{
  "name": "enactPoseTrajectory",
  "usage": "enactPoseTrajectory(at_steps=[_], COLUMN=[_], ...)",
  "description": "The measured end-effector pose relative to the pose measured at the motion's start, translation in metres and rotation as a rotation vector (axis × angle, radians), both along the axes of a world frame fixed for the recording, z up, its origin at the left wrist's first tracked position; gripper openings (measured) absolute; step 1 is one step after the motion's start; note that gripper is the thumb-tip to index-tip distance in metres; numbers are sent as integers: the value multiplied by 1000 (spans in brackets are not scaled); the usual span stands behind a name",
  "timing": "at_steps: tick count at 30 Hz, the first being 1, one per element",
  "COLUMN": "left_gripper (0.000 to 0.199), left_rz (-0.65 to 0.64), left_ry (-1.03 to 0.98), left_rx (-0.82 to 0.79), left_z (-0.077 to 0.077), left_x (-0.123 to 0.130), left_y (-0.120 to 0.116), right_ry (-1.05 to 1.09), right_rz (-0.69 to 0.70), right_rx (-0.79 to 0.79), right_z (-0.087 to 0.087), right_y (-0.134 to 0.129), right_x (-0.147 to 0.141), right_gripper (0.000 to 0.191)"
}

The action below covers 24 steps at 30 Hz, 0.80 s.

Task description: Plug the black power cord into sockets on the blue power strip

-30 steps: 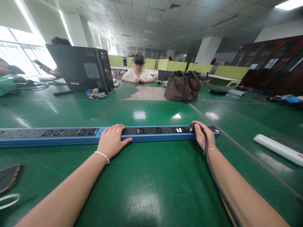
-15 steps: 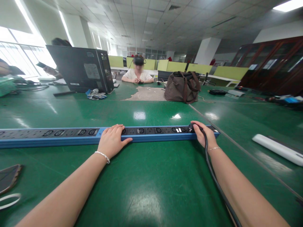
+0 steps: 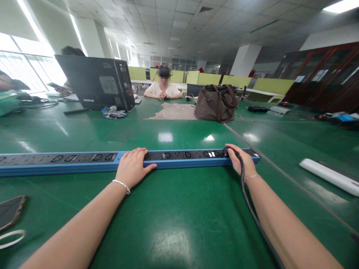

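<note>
A long blue power strip [image 3: 185, 164] with a black face and several sockets lies across the green table. My left hand [image 3: 132, 164] grips it near the middle, fingers over the top and thumb along the near side. Toward the strip's right end, my right hand [image 3: 241, 163] is closed around a black plug [image 3: 225, 151]. The plug sits at the strip's face; my fingers hide how deep it is in the socket. From it a thick black cord [image 3: 246, 198] runs down beside my right forearm.
On the green table [image 3: 174, 209] a phone [image 3: 12, 211] and a white loop [image 3: 12, 235] lie at left. A white bar [image 3: 328, 175] lies at right. Farther back are a computer tower [image 3: 98, 82], gloves [image 3: 113, 112], a brown bag [image 3: 215, 104] and a seated person [image 3: 162, 89].
My right hand has shifted very slightly with the plug, and the cord below it hangs a little further left. My left hand and the power strip stay in place.
</note>
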State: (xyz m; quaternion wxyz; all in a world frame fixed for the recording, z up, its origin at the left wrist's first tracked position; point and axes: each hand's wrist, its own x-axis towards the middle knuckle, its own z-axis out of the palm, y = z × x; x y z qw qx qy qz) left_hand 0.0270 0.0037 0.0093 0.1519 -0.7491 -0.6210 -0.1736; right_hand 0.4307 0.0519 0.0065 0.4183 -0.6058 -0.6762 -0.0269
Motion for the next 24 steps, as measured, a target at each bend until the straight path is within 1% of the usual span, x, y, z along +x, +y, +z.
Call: enactPoseTrajectory(at_steps=[3, 10, 14, 17, 21, 24], left_gripper=[58, 58, 58, 59, 59, 58], left_rz=[-5, 5, 5, 7, 13, 16], left_ry=[-9, 1, -14, -12, -5, -11], left_rx=[5, -1, -4, -6, -6, -11], left_z=[0, 0, -1, 0, 0, 0], left_x=[0, 0, 0, 0, 1, 1], left_y=[0, 0, 0, 0, -1, -1], right_ry=[-18, -114, -121, -173, -262, -274], right_rz=[-16, 48, 16, -8, -19, -23], right_rx=[28, 25, 37, 46, -17, -61], right_z=[-3, -4, -5, -4, 1, 3], right_y=[-4, -5, -4, -4, -2, 0], right_x=[-2, -2, -4, -4, 2, 4], right_gripper=[41, 36, 35, 37, 39, 38])
